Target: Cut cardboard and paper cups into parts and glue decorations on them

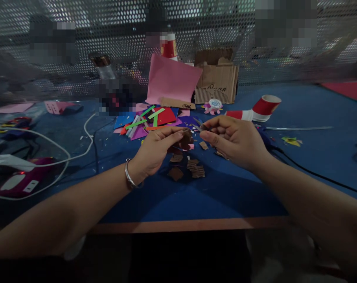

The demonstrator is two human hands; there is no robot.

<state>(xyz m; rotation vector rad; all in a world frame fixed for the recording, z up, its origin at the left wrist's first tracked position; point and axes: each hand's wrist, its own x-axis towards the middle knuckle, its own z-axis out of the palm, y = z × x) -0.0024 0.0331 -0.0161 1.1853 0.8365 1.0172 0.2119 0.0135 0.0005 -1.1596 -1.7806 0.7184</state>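
Observation:
My left hand, with a silver bangle at the wrist, pinches a small piece of brown cardboard between thumb and fingers. Just right of it, my right hand is closed around a small pair of scissors. Their metal blades show apart and point left toward the cardboard; the handles are hidden inside the hand. Below the hands, several cut corrugated cardboard scraps lie on the blue tabletop.
Coloured paper strips pile up behind my hands. Farther back stand a pink sheet and a cardboard box piece. Red-and-white paper cups are at right. A purple power strip with white cables lies left; a black cable crosses the right side.

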